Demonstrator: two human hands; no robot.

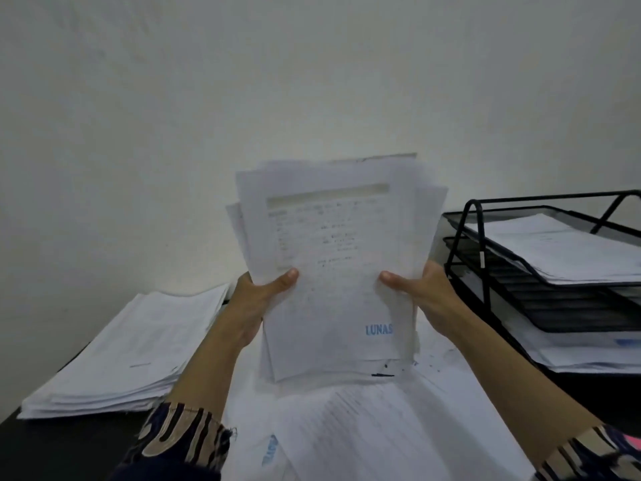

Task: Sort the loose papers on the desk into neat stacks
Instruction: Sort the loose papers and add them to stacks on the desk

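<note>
Item: dark desk (69,446), which carries everything below.

Item: loose papers (364,428), a wide overlapping spread at near centre, unsorted, lying under your forearms.

Item: black mesh letter tray (485,258), tiered, at far right. You have sheets in its top tier, and more lie beneath its lowest level.

Item: squared stack (131,348) at left, fairly thick, edges roughly aligned. Count this as done.

Item: held bundle (333,258), upright above the spread, top edges fanned and uneven, front sheet stamped "LUNAS" in blue.

Item: your left hand (256,300), gripping the bundle's left edge, thumb across the front sheet.

Item: your right hand (416,289), gripping the right edge likewise.

Progress, as a judgement: roughly midway. One stack is made and the tray partly filled. The bundle needs squaring and placing, and the central spread remains.
</note>
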